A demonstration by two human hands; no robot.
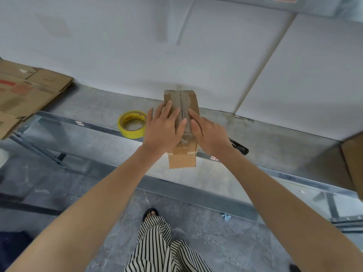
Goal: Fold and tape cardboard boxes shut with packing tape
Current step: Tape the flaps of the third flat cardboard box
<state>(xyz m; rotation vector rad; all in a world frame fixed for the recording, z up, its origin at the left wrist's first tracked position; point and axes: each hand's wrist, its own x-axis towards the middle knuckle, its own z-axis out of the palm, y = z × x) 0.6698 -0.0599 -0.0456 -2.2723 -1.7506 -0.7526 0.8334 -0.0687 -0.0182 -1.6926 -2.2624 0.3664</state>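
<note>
Box: a small brown cardboard box lies on the grey worktop, close to the middle of it.
Which way it points: its long side runs straight away from the person, toward the white wall. The far end is right by the wall. The near end sticks out a little over the front edge of the worktop.
Top of box: the flaps are folded down and meet in a line that runs the long way. A strip of clear tape lies along that line.
Left hand: it lies flat on the left half of the top. Its grip is open, with fingers straight and pressing down.
Right hand: it lies flat on the right half. Its grip is open too, and one finger points along the taped line.
Tape roll: yellow, lying flat on the worktop just left of the box.
Cutter: a black one, on the worktop to the right of the box.
Flat cardboard: a pile at the far left.
Other box: at the right edge.
Person: stands on the grey floor in striped trousers.
</note>
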